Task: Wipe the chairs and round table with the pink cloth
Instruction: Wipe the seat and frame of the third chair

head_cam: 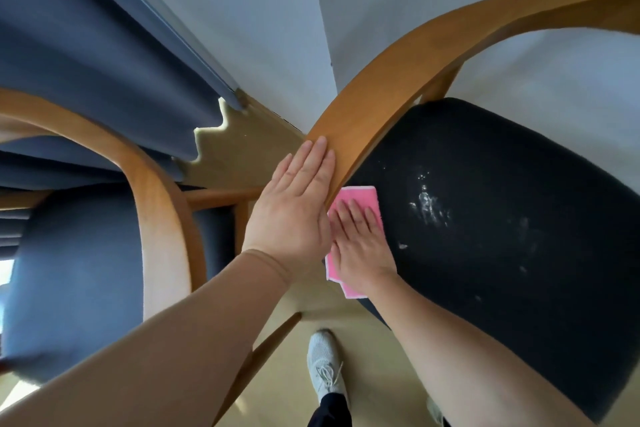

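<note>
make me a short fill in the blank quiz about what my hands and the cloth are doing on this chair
1. The right hand presses a cloth coloured ____.
2. The cloth lies on the chair's ____ seat.
3. The left hand lies flat on the chair's wooden ____.

Missing words: pink; black; armrest

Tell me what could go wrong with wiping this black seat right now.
1. The white marks lie beyond the cloth; strokes kept near the seat edge may miss them.
2. The right hand presses the cloth flat rather than gripping it, and part overhangs the edge, so it may slip off.
3. The left hand rests flat on the armrest; a hard push could shift the chair.
</note>
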Demonstrator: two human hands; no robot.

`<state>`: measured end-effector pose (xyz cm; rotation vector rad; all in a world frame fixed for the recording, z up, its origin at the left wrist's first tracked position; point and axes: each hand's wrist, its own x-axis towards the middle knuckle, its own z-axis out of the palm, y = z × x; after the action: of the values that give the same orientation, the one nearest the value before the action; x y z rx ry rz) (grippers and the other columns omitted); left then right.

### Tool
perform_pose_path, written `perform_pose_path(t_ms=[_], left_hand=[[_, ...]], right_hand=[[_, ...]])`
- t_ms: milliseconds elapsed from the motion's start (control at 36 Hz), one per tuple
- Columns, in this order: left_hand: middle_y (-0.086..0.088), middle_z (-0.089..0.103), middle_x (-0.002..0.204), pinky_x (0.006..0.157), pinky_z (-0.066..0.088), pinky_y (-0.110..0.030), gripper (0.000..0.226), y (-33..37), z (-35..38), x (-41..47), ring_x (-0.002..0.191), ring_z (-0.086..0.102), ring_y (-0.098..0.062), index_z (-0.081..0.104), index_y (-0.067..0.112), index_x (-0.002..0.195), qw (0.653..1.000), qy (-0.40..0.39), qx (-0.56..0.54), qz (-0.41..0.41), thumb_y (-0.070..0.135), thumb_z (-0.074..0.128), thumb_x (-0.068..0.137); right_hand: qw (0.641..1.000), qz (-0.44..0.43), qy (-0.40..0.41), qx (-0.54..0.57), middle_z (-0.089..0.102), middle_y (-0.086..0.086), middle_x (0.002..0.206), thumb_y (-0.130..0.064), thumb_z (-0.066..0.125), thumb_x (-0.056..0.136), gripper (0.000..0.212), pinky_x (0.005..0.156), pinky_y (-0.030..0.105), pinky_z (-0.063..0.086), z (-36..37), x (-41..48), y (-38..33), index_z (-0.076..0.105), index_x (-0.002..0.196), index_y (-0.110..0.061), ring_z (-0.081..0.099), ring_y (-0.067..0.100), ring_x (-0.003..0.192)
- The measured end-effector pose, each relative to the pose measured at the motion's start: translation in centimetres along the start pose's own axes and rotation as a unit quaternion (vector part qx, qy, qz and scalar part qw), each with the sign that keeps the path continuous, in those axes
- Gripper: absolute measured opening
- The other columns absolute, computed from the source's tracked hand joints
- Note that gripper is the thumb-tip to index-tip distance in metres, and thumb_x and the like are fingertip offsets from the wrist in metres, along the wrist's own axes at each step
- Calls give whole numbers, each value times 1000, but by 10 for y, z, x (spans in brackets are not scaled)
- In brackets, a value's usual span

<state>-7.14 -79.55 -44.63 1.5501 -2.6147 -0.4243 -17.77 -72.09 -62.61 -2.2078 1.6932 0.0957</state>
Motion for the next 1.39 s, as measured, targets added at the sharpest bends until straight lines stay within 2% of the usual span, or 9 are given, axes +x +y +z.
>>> perform_pose_path(t_ms=[83, 278, 417, 556, 778, 972, 1139, 1222, 1389], left_hand=[[-13, 32, 151, 117, 4, -29, 58, 0, 0, 2, 140, 21, -19, 37, 3, 143, 1000, -15, 24, 11, 22, 24, 89], [-13, 35, 149, 117, 12, -33, 56, 0, 1, 2, 140, 26, -20, 39, 1, 141, 1000, -3, 10, 9, 23, 21, 93], [-13, 36, 149, 115, 17, -37, 55, -1, 3, 2, 140, 27, -21, 40, 1, 140, 1000, 5, 4, 13, 19, 26, 91], [-11, 35, 149, 117, 17, -36, 57, -4, 4, 3, 140, 27, -21, 41, 3, 141, 1000, 8, 4, 16, 14, 31, 86], [-10, 34, 150, 118, 14, -34, 57, -3, 3, 3, 141, 25, -19, 41, 3, 141, 1000, 5, 9, 16, 15, 31, 86], [-17, 33, 150, 117, 12, -35, 57, 0, 3, 4, 141, 23, -23, 37, -3, 141, 999, -4, 37, 30, 15, 29, 86], [-6, 3, 155, 117, -7, -32, 56, 6, -4, 27, 143, 1, -15, 7, 10, 147, 992, -53, 98, 57, 33, 19, 98], [-2, -4, 159, 114, -19, -25, 57, 13, -5, 55, 143, -11, -10, 1, 14, 151, 990, -59, 102, 84, 33, 16, 99], [-2, 4, 160, 115, -13, -23, 60, 20, -5, 73, 145, -4, -11, 7, 14, 152, 990, -59, 87, 95, 31, 12, 95]], right_hand=[[999, 2, 35, 35, 32, 17, 155, -38, 36, 98, 77, 121, 46, 7, 7, -23, -9, -9, 150, -4, 21, 32, 147], [999, 21, -5, 29, 34, 13, 155, -39, 38, 97, 64, 121, 46, 6, 4, -13, -5, 27, 150, -5, 18, 30, 148], [996, 81, -13, 37, 7, 12, 163, -45, 9, 98, 69, 121, 46, -5, -20, 36, 24, 9, 155, -5, -4, 28, 150], [993, 115, -6, -22, 29, 13, 157, -44, 12, 99, 66, 122, 48, 6, -40, 85, 79, 36, 149, -8, 14, 29, 149], [991, 128, -1, -45, 25, 12, 159, -44, 12, 100, 65, 122, 47, 1, -40, 85, 86, 30, 151, -8, 9, 30, 150], [990, 140, -16, 21, -14, 14, 160, -46, 12, 100, 71, 121, 46, -8, -15, 26, 45, -11, 152, -3, -14, 31, 149], [988, 147, -26, 48, 16, 19, 160, -43, 26, 98, 69, 121, 47, 2, 17, -44, 10, 18, 153, -2, 9, 35, 149], [987, 152, -24, 44, 21, 17, 159, -43, 28, 97, 70, 121, 46, 1, 17, -50, 8, 20, 153, -3, 13, 35, 148], [984, 165, -32, 61, 20, 16, 160, -45, 26, 97, 70, 120, 48, 8, 16, -47, 8, 18, 153, -4, 12, 35, 148]])
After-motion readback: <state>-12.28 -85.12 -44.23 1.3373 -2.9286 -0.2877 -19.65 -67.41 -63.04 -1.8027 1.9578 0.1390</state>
